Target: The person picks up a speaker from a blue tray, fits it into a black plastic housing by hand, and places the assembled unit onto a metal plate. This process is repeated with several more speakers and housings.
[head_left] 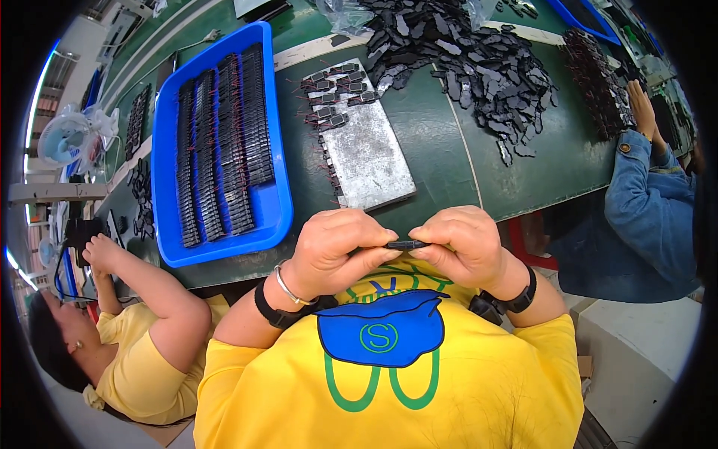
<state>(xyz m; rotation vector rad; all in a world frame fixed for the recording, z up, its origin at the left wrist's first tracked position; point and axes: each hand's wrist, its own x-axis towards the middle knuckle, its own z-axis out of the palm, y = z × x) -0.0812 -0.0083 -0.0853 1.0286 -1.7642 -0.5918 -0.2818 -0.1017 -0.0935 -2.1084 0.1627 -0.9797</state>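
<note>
Between both hands, close to my chest, is a small flat black plastic part (407, 245). My left hand (338, 243) pinches one end of it between thumb and fingers. The other end is pinched the same way by my right hand (465, 243). Fingertips cover both ends, so its full shape is hidden. Just beyond my hands lies a worn silvery metal plate (370, 161) on the green table. Several small black speaker-like modules (329, 116) with thin red wires sit on its far end, and more line its left edge.
A blue tray (278, 179) on the left holds rows of black parts (243, 135) with red wires. A large heap of flat black pieces (479, 75) spreads at the far right. Co-workers sit on both sides: a bare arm (161, 288) at left, a denim sleeve (647, 202) at right.
</note>
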